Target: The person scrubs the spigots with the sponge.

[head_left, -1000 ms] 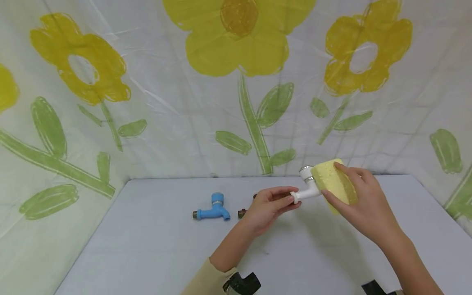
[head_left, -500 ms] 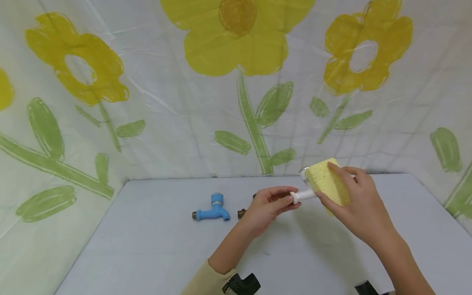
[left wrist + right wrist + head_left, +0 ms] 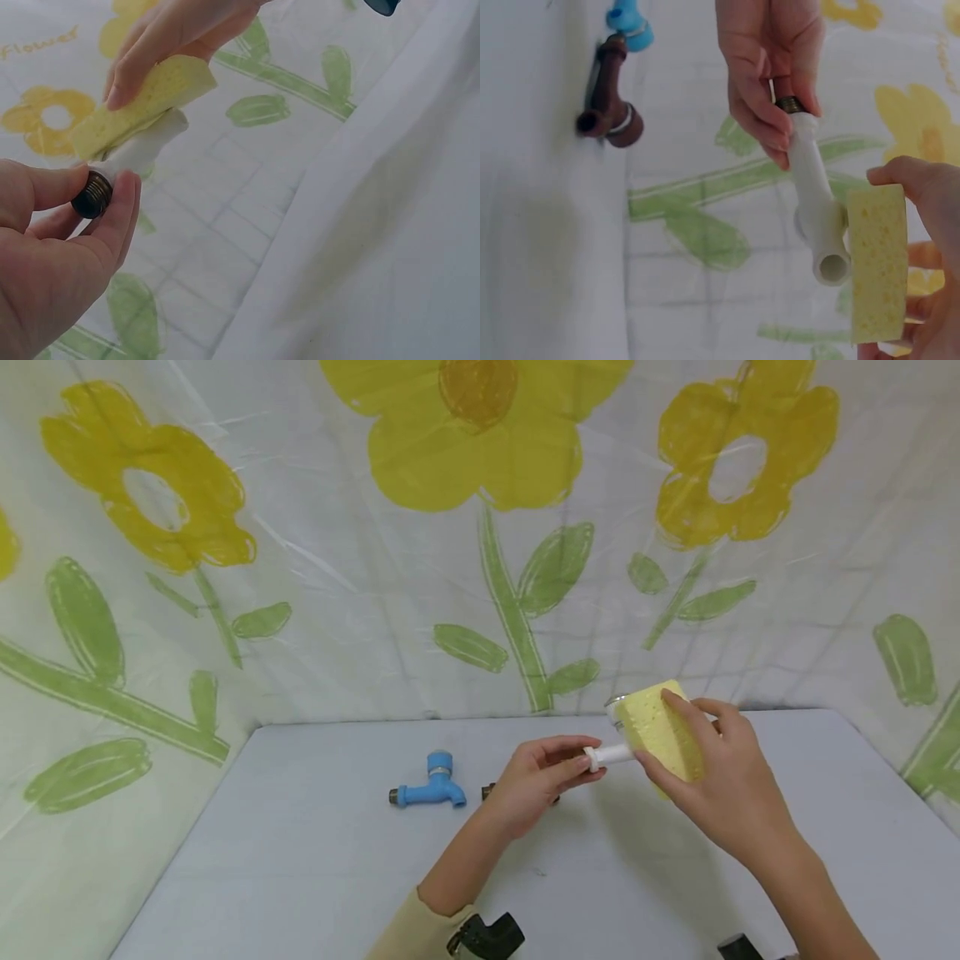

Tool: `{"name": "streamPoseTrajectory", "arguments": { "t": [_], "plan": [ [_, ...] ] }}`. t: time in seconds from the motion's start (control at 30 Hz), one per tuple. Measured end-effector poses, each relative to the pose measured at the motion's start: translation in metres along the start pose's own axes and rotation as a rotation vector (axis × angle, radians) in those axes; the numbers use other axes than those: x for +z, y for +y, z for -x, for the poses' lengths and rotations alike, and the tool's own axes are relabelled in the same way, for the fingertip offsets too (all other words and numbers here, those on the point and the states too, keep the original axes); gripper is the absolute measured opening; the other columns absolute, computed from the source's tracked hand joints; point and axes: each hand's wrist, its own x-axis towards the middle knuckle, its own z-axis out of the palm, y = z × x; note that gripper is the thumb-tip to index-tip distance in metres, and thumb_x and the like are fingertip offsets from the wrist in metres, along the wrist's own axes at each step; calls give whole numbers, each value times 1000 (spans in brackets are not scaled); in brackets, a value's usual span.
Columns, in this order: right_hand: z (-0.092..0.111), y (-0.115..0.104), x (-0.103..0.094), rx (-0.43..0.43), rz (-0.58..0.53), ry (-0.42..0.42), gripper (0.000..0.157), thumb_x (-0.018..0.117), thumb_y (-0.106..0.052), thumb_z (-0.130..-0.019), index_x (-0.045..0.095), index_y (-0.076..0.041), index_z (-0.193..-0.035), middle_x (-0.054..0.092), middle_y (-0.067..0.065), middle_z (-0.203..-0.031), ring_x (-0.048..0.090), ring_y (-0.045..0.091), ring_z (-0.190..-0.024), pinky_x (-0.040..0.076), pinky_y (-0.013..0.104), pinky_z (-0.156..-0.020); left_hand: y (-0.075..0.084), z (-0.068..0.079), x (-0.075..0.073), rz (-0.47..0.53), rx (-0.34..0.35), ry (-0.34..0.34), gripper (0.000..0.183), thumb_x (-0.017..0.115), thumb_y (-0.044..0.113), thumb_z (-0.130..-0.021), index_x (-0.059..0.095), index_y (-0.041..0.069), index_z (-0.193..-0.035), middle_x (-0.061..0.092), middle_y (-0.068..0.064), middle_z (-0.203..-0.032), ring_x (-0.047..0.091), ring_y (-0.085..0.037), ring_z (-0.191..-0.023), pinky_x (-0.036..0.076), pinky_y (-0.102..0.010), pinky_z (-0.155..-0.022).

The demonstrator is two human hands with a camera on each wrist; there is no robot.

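Observation:
My left hand (image 3: 536, 785) pinches a white plastic tap (image 3: 611, 755) by its threaded inlet end, raised above the table. In the right wrist view the tap's open spout (image 3: 831, 268) shows, and the dark threads (image 3: 93, 196) appear between thumb and fingers in the left wrist view. With thumb and fingers, my right hand (image 3: 731, 781) grips a yellow sponge (image 3: 663, 727), which lies against the tap's body. The sponge covers most of the tap's valve end in the head view; only a bit of the silvery cap (image 3: 615, 703) peeks out.
A blue tap (image 3: 431, 783) lies on the white table (image 3: 300, 860), left of my hands. A dark brown tap (image 3: 611, 97) lies beside it, mostly hidden behind my left hand in the head view. A flower-printed sheet (image 3: 337, 568) hangs behind the table.
The sponge in my right hand has shifted left along the tap, covering more of its bend and cap. My left hand keeps its grip on the tap, with little movement.

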Motion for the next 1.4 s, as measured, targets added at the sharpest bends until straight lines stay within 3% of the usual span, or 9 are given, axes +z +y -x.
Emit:
{"name": "streamPoseTrajectory", "arguments": {
  "t": [0.13, 0.27, 0.4, 0.53, 0.77, 0.97, 1.2, 1.4],
  "plan": [
    [2, -1, -3, 20, -1, 21, 71, 88, -17, -82, 59, -4, -145, 56, 29, -128, 53, 48, -108, 50, 61, -79, 0, 0, -1, 14, 7, -1, 36, 57, -4, -106, 57, -15, -140, 68, -14, -125, 73, -9, -102, 57, -35, -105],
    [4, -2, -2, 20, 6, 48, 71, 89, -16, -80, 60, -3, -143, 56, 28, -126, 53, 45, -100, 49, 57, -74, 0, 0, -1, 28, 11, -1, 37, 57, -5, -106, 55, -17, -141, 67, -11, -123, 72, -8, -100, 56, -35, -105],
    [6, -6, 2, -29, 10, 40, 73, 92, -15, -77, 61, -4, -142, 57, 26, -124, 54, 39, -94, 52, 50, -67, 0, 0, -2, 35, 16, 5, 37, 57, -5, -106, 55, -17, -141, 68, -5, -117, 72, -8, -101, 56, -36, -106],
    [7, -10, 5, -70, 16, 33, 75, 93, -15, -75, 61, -6, -141, 57, 25, -124, 56, 39, -96, 56, 52, -65, 0, 0, -2, 46, 26, 16, 36, 56, -6, -106, 55, -17, -140, 68, -3, -114, 73, -12, -104, 56, -37, -105],
    [8, -12, 11, -116, 56, 86, 74, 92, -17, -72, 63, -5, -138, 58, 28, -123, 54, 37, -90, 54, 49, -57, 1, 0, -4, 61, 24, 38, 36, 55, -7, -106, 56, -16, -141, 67, -14, -129, 72, -18, -112, 56, -37, -106],
    [11, -18, 18, -185, 29, 55, 75, 93, -17, -71, 63, -9, -140, 58, 24, -125, 55, 33, -94, 56, 46, -60, 1, -1, -7, 74, 37, 57, 37, 56, -8, -105, 56, -15, -142, 69, -12, -128, 71, -20, -115, 56, -40, -106],
    [13, -21, 18, -173, 27, 53, 74, 92, -16, -71, 64, -8, -139, 58, 23, -125, 55, 34, -96, 56, 46, -60, 2, -1, -8, 78, 55, 48, 38, 55, -8, -105, 55, -16, -143, 65, -20, -137, 70, -22, -119, 55, -42, -107],
    [14, -22, 19, -179, 30, 38, 75, 92, -17, -72, 63, -9, -140, 58, 23, -124, 57, 37, -99, 58, 48, -62, 2, 0, -9, 73, 57, 60, 37, 57, -7, -105, 56, -15, -142, 67, -20, -136, 71, -20, -116, 56, -41, -106]
  ]
}}
